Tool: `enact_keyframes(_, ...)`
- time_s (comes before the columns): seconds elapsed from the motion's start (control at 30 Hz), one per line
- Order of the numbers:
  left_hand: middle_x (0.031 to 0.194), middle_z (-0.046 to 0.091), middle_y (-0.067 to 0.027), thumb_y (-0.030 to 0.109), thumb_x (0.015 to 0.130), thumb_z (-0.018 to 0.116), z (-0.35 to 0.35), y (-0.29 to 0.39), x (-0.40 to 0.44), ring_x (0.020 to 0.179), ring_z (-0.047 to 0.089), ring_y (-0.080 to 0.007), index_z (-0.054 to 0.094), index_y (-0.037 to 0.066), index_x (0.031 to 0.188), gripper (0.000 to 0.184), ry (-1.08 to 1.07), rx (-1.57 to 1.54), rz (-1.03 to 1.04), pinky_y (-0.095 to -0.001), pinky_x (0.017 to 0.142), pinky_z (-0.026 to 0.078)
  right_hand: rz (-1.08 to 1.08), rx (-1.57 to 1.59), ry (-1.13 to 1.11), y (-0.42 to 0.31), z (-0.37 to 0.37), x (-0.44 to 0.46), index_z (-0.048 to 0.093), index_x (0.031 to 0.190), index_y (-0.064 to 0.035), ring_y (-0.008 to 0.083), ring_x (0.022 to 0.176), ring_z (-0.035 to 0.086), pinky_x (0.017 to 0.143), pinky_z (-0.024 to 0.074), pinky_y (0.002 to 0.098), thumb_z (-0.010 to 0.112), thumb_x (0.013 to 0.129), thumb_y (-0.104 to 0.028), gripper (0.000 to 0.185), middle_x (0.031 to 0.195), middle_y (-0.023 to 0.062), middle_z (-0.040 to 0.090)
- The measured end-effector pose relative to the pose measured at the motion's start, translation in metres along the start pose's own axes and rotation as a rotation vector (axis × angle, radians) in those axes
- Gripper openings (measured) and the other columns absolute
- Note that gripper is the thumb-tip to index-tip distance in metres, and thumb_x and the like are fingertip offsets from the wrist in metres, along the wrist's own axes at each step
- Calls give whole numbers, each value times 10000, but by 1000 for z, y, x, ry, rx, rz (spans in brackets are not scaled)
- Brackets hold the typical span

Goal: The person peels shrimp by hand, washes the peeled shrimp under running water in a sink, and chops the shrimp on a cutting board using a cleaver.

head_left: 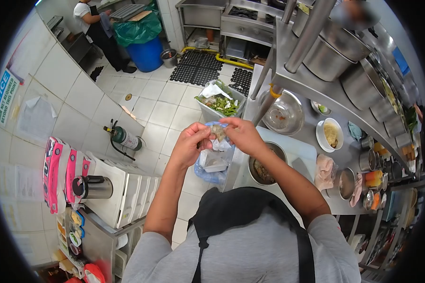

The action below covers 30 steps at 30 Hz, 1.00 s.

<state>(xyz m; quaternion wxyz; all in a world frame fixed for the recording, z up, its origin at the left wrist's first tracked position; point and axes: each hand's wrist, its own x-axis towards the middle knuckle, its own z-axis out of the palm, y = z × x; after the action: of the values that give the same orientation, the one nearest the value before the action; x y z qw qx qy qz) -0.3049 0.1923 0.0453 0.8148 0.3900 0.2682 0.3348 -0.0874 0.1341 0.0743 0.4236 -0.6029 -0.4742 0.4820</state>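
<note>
- Left hand [190, 141], one: pinching a small greyish piece [216, 132] between thumb and fingertips, probably steadying it for the other hand.
- Right hand [244, 134], one: pinching at the opposite side of the same piece, the two sets of fingertips nearly meeting (a fiddly grip, seemingly chosen for fine control).
- Small greyish piece, one: hanging between the hands, above the blue plastic bag [200, 169], its exact nature being too small to tell; the position is presumably letting any drips or scraps drop inside.
- White container [213, 162], one: sitting in the bag's mouth, below the hands.
- Steel bowl [283, 155], one: holding dark, greyish contents and resting on the white board [300, 151], just beside the right forearm, likely for a short reach.
- Grey bin [211, 113], one: standing beyond the hands, holding green trimmings and white scraps, and apparently serving as a waste place off the counter [309, 127].
- Large steel bowl [293, 112], one: lying farther along the counter, leaving the board's working side unobstructed.
</note>
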Motion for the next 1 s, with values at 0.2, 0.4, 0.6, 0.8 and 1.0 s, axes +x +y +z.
enact_keyframes(0.2, 929, 748, -62, 188, 1057, 684, 7, -7, 5, 697, 654, -85, 626, 78, 1029, 127, 188, 64, 25, -221, 650, 518, -468, -365, 121, -7, 1, -12, 739, 1114, -32, 195, 942, 679, 863, 549, 338, 719, 960, -92, 167, 1050, 53, 723)
enact_keyframes(0.4, 967, 746, -56, 181, 1061, 682, 4, -11, 7, 754, 669, -104, 636, 78, 1065, 113, 75, -53, 61, -258, 725, 550, -330, -107, 43, -2, 7, -3, 718, 1144, -43, 225, 1021, 713, 912, 549, 368, 746, 947, -127, 217, 1109, 86, 749)
enact_keyframes(0.6, 1036, 747, -51, 172, 1066, 672, 15, -19, 7, 850, 683, -103, 657, 48, 1175, 165, 60, 166, 189, -280, 801, 555, -356, -177, 45, -1, 2, -4, 673, 1205, -62, 264, 1047, 720, 906, 556, 382, 746, 922, -97, 294, 1113, 106, 741)
enact_keyframes(0.8, 980, 746, -36, 195, 1069, 646, 19, -8, 10, 859, 668, -93, 713, -5, 1160, 229, 73, 637, 248, -275, 765, 539, -613, -634, 65, -28, -4, -16, 624, 1065, -72, 375, 1010, 685, 822, 556, 458, 720, 893, -49, 198, 1019, 137, 683)
enact_keyframes(1.0, 995, 732, -41, 271, 1102, 600, 10, -21, 20, 802, 674, -119, 696, 30, 1167, 268, 215, 51, -53, -285, 749, 562, -689, -647, 79, -21, 1, -17, 645, 1106, -84, 369, 1032, 685, 830, 561, 465, 719, 883, -57, 236, 1065, 115, 684)
